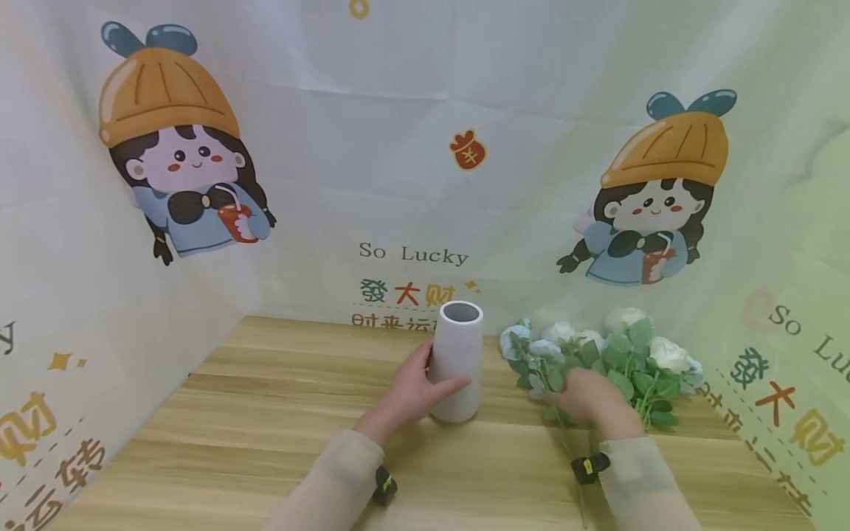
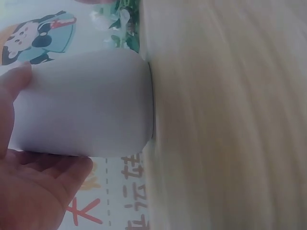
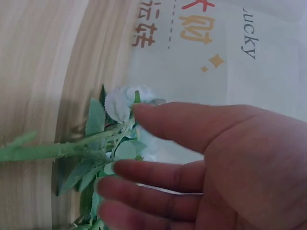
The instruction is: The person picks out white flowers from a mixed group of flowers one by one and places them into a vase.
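Note:
A tall white vase (image 1: pixel 457 369) stands upright on the wooden table, its round mouth facing up. My left hand (image 1: pixel 413 391) holds it from the left side, thumb across the front and fingers behind. In the left wrist view the vase's smooth wall (image 2: pixel 86 105) lies between thumb and fingers, its base at the tabletop. My right hand (image 1: pixel 591 398) is at the artificial flowers on the right, over a blue-flowered stem (image 1: pixel 564 435). The right wrist view shows its thumb and fingers spread apart, fingertips right at the leaves (image 3: pixel 127 149) and a green stem (image 3: pixel 48 151).
More artificial white roses (image 1: pixel 669 354) with green leaves lie in a heap at the table's back right. A printed cloth (image 1: pixel 319 184) hangs behind the wooden table (image 1: pixel 265 413) and along both sides. Each wrist wears a small black camera (image 1: pixel 589 467).

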A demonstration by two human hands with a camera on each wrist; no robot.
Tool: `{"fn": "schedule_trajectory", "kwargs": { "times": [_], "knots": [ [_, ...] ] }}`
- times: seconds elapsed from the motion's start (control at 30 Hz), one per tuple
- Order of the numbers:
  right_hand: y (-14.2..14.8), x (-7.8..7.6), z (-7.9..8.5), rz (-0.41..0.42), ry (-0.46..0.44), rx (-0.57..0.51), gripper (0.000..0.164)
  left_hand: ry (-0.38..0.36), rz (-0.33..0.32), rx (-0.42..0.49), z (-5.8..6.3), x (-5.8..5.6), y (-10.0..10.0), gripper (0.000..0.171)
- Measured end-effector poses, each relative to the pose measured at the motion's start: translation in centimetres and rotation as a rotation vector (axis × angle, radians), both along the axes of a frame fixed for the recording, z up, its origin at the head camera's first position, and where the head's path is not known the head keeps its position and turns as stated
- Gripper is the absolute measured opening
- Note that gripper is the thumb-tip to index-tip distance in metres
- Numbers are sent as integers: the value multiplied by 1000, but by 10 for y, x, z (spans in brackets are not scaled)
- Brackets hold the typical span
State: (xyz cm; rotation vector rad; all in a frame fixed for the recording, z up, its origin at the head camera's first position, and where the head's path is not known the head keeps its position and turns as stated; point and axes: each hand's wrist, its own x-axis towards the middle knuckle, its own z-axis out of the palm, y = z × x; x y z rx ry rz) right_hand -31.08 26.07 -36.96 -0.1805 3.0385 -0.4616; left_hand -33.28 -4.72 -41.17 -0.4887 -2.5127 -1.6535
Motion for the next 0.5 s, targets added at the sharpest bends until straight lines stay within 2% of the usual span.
{"fn": "schedule_trajectory", "kwargs": {
  "times": [0.13, 0.27, 0.4, 0.5],
  "knots": [
    [3, 1, 0, 4, -25, 28, 37, 20, 3, -33, 2, 2, -1, 86],
    [4, 2, -1, 0, -32, 32, 35, 31, -2, -53, 3, 3, -1, 86],
    [0, 4, -3, -15, -48, 4, 28, 26, -1, -53, 3, 3, -1, 86],
    [-3, 5, -6, -21, -62, -22, 29, 32, 2, -68, 2, 2, -2, 87]
  ]
}}
